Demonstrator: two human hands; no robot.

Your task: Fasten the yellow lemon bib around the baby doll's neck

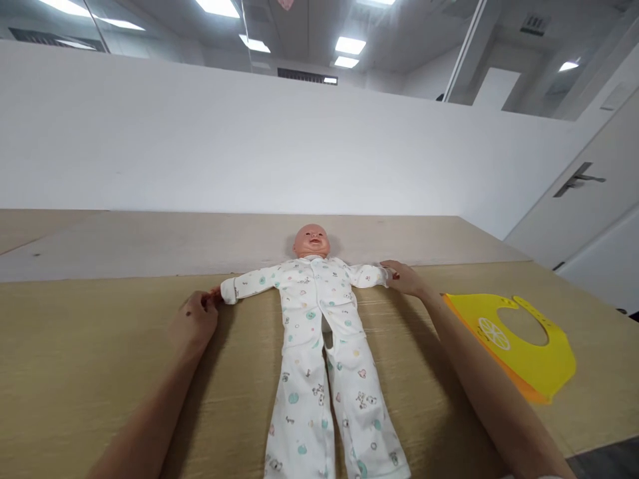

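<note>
Left hand point(196, 320), curled on supine doll point(304, 296) at one hand; right hand point(405, 278), at opposite cuff point(379, 276), grip unclear; bib point(526, 362), yellow, beside right forearm point(462, 346).

Doll point(313, 299) face-up mid-frame, printed white clothes point(302, 319). Person's left hand point(196, 319) holds one arm's end, right hand point(405, 279) the other. Yellow bib point(529, 359) on table point(239, 412), lower right.

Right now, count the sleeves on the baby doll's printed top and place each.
2. One sleeve stretches out toward the person's left hand; the other sleeve ends at the person's right hand. Neither is hidden from view.
</note>
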